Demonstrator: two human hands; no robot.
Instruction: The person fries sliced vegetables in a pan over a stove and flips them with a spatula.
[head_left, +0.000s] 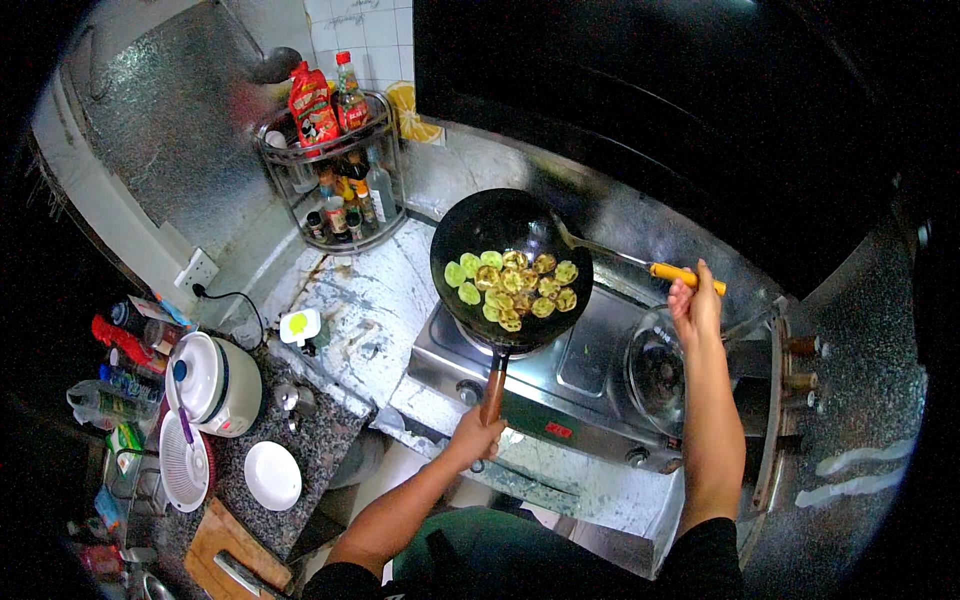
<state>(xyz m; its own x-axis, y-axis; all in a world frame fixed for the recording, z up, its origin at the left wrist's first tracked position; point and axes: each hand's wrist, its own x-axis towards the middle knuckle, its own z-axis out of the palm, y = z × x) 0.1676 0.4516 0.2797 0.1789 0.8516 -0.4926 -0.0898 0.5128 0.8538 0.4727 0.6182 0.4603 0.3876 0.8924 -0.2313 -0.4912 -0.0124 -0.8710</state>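
My left hand (474,439) is wrapped round the brown wooden handle of a black wok (490,215), which is over the left side of the stove. Inside the wok lie several round vegetable slices (512,283); some are pale green, others browned. My right hand (696,300) grips the yellow handle of a metal spatula (620,254). The spatula's head reaches over the wok's right rim, apart from most of the slices. Below my right hand, a clear glass lid (655,372) rests on the stove's right side, partly hidden by my forearm.
A steel gas stove (590,370) sits under a dark range hood (650,90). In the back corner stands a rack (390,215) of bottles. At left are a white cooker (232,390), a white bowl (272,476), a colander (187,475) and a cutting board (215,540) with a knife (240,573).
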